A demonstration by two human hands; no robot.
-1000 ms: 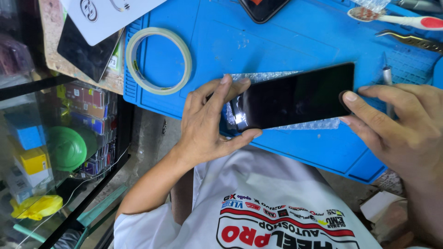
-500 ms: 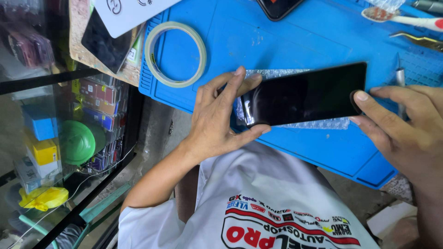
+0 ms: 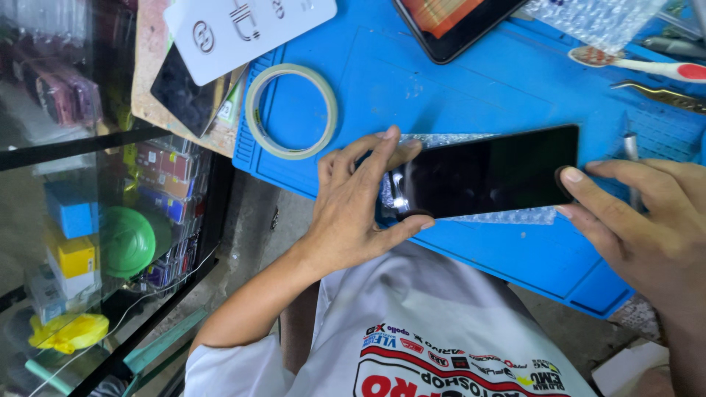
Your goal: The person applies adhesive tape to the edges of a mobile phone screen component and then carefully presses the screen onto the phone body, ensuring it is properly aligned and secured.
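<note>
Both hands pinched the dark phone screen [image 3: 489,173] by its ends, left hand [image 3: 357,209] & right hand [image 3: 640,228] fingers grasping it over bubble wrap [image 3: 441,140] (near the bench's front edge), so a slip could've cracked it.

The left hand [image 3: 353,213] sits in the middle of the frame, palm turned down, wrist bent slightly. Its bare forearm runs down to the lower left of the frame and ends in a white sleeve. The fingers [image 3: 375,151] are stretched out and spread a little, pointing to the upper right, while the thumb reaches out to the right below them, so the hand makes a loose pinch.

The right hand [image 3: 647,235] comes in from the right edge of the frame, back of the hand up. Its fingers point left, lightly curled, with the fingertips close together at mid-height.
</note>
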